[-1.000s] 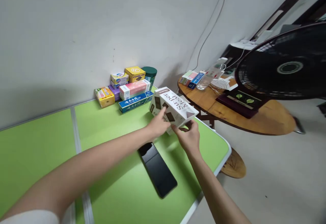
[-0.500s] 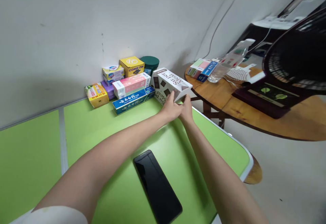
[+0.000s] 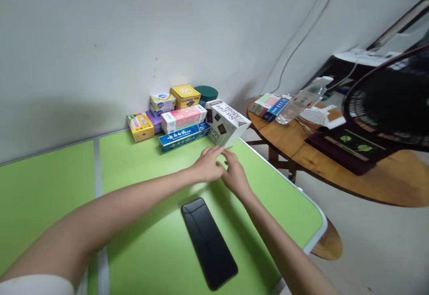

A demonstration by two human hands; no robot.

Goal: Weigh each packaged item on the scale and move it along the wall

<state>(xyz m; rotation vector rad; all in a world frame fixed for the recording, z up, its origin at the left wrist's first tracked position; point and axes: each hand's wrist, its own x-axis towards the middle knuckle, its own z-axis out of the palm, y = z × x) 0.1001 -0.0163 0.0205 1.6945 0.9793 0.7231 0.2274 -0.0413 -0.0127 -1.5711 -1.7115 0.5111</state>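
Observation:
My left hand (image 3: 208, 165) and my right hand (image 3: 235, 175) are over the green table, just in front of the white Super Meal box (image 3: 231, 123). Their fingertips meet or overlap in this view. Both hands hold nothing, with fingers stretched out and loosely bent. The box stands apart from them at the table's back right corner. Left of it lie a blue toothpaste box (image 3: 184, 137) and a pink-and-white box (image 3: 184, 118). On the table nearer to me lies a black phone (image 3: 209, 243).
Behind are a yellow box (image 3: 185, 96), a green-lidded tub (image 3: 206, 93), stacked soap boxes (image 3: 162, 103), a purple pack (image 3: 155, 123) and a yellow-orange soap box (image 3: 140, 127). A wooden table (image 3: 321, 172) at right bears a plastic bottle (image 3: 303, 100), small boxes and a fan (image 3: 385, 103).
Both hands have let go of the Super Meal box and drawn back toward me. The box stays beside the other boxes. The camera view has shifted a little.

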